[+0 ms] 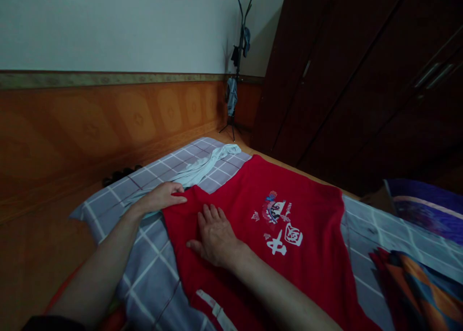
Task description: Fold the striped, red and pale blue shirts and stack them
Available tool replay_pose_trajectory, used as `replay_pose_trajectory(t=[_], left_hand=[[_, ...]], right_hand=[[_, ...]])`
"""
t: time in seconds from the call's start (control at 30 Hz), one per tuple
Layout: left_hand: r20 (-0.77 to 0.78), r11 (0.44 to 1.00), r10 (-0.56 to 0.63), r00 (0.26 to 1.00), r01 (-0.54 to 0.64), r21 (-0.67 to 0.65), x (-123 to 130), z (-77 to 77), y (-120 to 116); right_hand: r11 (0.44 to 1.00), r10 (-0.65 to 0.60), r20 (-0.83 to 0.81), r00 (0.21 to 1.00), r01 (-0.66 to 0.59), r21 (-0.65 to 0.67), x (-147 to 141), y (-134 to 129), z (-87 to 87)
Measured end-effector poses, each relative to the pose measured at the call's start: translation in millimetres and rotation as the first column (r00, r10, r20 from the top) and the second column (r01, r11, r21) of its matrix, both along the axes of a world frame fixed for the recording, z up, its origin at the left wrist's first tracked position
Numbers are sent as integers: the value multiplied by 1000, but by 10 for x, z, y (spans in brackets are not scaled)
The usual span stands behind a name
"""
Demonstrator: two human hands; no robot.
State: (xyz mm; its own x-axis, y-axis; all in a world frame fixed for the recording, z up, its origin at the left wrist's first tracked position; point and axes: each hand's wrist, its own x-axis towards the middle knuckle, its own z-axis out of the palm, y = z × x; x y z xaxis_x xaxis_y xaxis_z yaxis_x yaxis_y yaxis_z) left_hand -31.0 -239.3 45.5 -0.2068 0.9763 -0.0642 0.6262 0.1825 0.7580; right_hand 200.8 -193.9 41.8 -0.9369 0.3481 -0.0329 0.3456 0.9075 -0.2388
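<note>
A red shirt [311,200] with a white and coloured print on its front lies spread over a bed with a grey checked sheet [144,282]. My left hand [162,197] pinches the shirt's edge at the upper left, thumb on top of the cloth. Flat on the red fabric beside it rests my right hand [216,234], palm down with the fingers stretched out. A white strip shows on the shirt near the bottom. Behind my left hand lies a crumpled pale blue garment [198,169].
A patterned orange and blue cloth [423,282] lies at the lower right. Further back are a purple item [423,203], dark wardrobes [343,80] and a coat stand [239,56] with things hung on it. Dark objects [121,175] sit on the floor by the bed's far side.
</note>
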Motion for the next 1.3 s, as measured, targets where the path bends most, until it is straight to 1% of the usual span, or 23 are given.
replay_pose_trajectory(t=[0.07,0.13,0.2,0.23,0.3,0.37,0.43,0.53,0.6,0.63,0.7,0.73,0.77,0.8,0.87,0.9,0.93,1.0,1.03,1.1,1.17,1.23,1.3], left_hand=[[61,1000,14,998,-15,14,30,34,-8],[138,999,11,990,-16,36,113,85,-10],[164,996,-43,986,30,83,232,128,-1],[159,992,-82,984,66,104,296,138,7],[139,983,-162,977,147,112,420,135,26],[112,972,-229,967,221,80,528,110,42],[93,958,-286,954,282,52,618,81,48],[107,925,-379,919,378,24,724,57,40],[156,890,-447,881,456,-27,769,53,28],[206,869,-471,858,491,-59,779,53,23],[325,846,-466,823,522,-109,768,52,16],[362,856,-434,825,503,-119,746,52,15],[363,880,-391,846,459,-122,711,52,17],[320,913,-341,884,393,-114,667,53,21],[130,969,-230,964,239,-63,559,56,31],[18,982,-184,983,185,-36,503,59,35],[-84,988,-156,984,154,-25,451,64,36],[-209,986,-161,965,150,-67,371,77,29],[-221,980,-185,957,163,-116,348,84,20],[-194,954,-241,951,196,-226,335,95,-1],[-189,929,-292,937,231,-291,353,96,-17],[-244,919,-336,910,260,-297,381,89,-21],[-299,917,-370,880,293,-271,404,78,-19]], right_hand=[[999,-17,-41,999,16,-44,-7,17,-101],[995,0,-109,994,-11,-102,-16,73,-171],[983,4,-227,974,-46,-179,-34,157,-229],[973,-38,-308,951,-35,-229,-45,210,-256],[943,-188,-443,877,35,-330,-65,335,-308],[907,-334,-502,798,128,-401,-73,473,-349],[889,-396,-512,762,180,-421,-61,594,-372],[882,-409,-528,744,176,-437,-24,704,-377],[880,-400,-525,751,154,-449,-2,733,-371],[875,-404,-518,754,153,-459,7,741,-367],[856,-435,-492,754,177,-486,21,752,-354],[844,-458,-474,752,199,-499,25,756,-343],[832,-479,-456,750,222,-508,29,759,-328],[823,-495,-439,750,244,-512,30,759,-309],[816,-514,-406,756,284,-503,29,747,-267],[816,-520,-391,760,305,-491,26,736,-248],[817,-524,-376,765,326,-476,23,722,-232],[823,-525,-347,777,360,-439,16,696,-216],[827,-522,-336,784,371,-421,14,685,-215],[835,-515,-317,796,382,-396,14,674,-223],[838,-512,-301,805,390,-383,16,671,-230],[838,-512,-285,810,399,-373,18,668,-229],[838,-514,-271,814,409,-362,18,663,-219]])
